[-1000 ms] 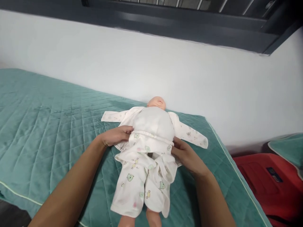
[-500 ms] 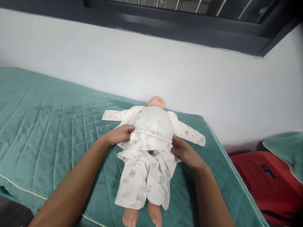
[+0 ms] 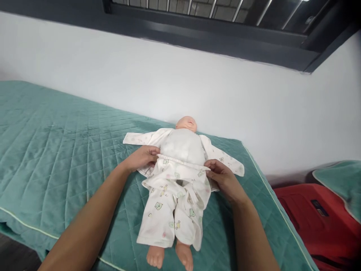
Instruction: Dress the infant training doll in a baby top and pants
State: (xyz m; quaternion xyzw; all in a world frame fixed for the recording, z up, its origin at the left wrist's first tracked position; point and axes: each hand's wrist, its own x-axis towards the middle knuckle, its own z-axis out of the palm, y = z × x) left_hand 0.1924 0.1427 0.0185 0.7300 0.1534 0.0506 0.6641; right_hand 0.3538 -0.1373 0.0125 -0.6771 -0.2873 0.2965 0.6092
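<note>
- Closest to you, the doll's bare feet (image 3: 155,256) poke out of the trouser hems, toes toward you, between your two forearms.
- The printed baby trousers (image 3: 158,218), white with green bears and yellow figures, cover the doll's legs and lie between your hands, their waistband across the lower belly and the cloth below it bunched in folds.
- Your right hand (image 3: 222,177) is nearly closed, thumb and forefinger pinching the right end of the waistband, which stands out a little from the doll's side.
- Your left hand (image 3: 143,158) is curled too, its fingertips drawn together on the left end of the waistband; part of that grip is hidden.
- Just beyond your hands, the baby doll (image 3: 183,145) lies on its back, its plain white torso bare above the waistband.
- The white printed top (image 3: 229,162) lies open around the torso, one sleeve stretched out past each of your hands.
- Under all of it runs the green quilted bedspread (image 3: 70,154); off its right edge sits a red object (image 3: 313,214) with a dark label, partly covered by green cloth (image 3: 342,178).
- Farthest, the doll's head (image 3: 186,123) lies near the white wall (image 3: 169,82), below a dark window frame (image 3: 197,35) with metal bars.
</note>
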